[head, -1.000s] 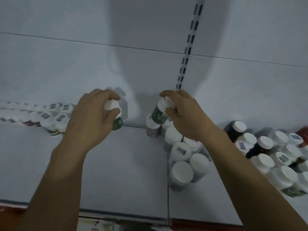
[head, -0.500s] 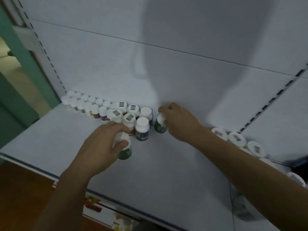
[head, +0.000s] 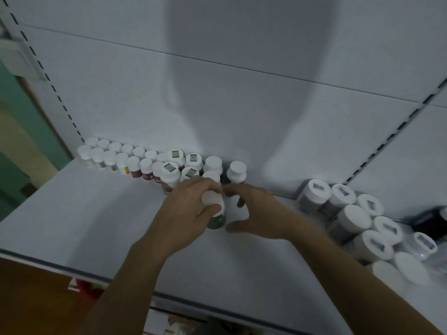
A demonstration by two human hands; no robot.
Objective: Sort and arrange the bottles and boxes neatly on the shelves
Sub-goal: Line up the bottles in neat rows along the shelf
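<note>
On a white shelf [head: 96, 226], a double row of white-capped bottles [head: 135, 160] lines the back panel, with larger white-lidded jars [head: 355, 218] clustered at right. A person's left hand [head: 183, 213] grips a green-labelled bottle [head: 215, 211], upright just in front of the row's right end. The right hand [head: 263, 213] hovers just beside it, fingers spread and curved, holding nothing.
</note>
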